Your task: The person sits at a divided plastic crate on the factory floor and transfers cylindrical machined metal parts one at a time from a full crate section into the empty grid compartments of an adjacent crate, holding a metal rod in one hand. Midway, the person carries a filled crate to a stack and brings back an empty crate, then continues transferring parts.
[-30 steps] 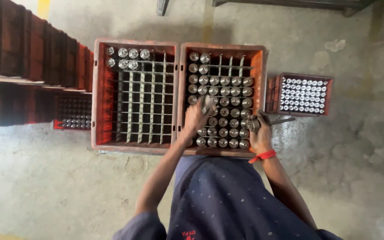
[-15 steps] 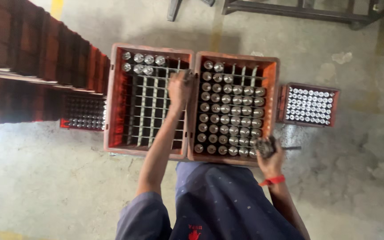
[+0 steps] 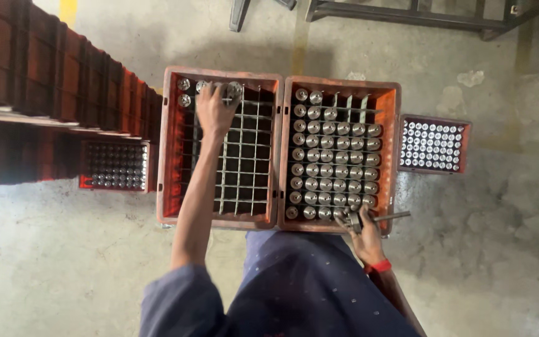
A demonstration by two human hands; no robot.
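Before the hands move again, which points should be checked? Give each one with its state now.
1. Left hand is over the far row of the left crate: ok.
2. Left hand closed on a metal cylinder: ok.
3. Free grid cells near that hand in the left crate: ok, most are bare.
4. Right hand at the near edge of the right crate: ok.
5. Right hand holds a metal tool: ok; exact kind cannot tell.
6. Cylinders in the right crate upright: ok.
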